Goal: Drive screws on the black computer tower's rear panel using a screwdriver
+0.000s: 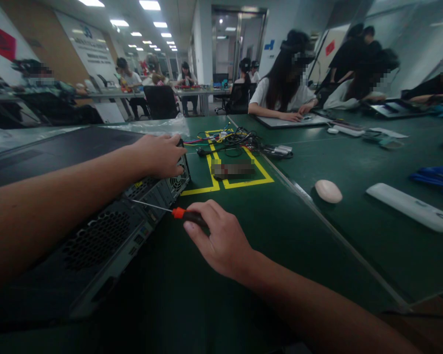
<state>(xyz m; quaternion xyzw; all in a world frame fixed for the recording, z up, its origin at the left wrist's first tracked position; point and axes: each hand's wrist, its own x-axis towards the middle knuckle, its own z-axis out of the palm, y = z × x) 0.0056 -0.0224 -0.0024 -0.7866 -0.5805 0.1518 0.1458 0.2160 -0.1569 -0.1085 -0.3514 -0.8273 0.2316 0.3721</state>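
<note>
A black desktop computer case lies on its side at the left, its vented rear panel turned toward me. My left hand rests on the far top edge of the case, fingers stretched out near the fan grille. In my right hand is a screwdriver with an orange and black handle. Its thin shaft points left, and the tip meets the rear panel. Whether the tip sits in a screw is too small to tell.
Beyond the case lies a tangle of cables by yellow tape on the green table. A pale mouse and a white oblong device are at right. Co-workers sit across the table and behind.
</note>
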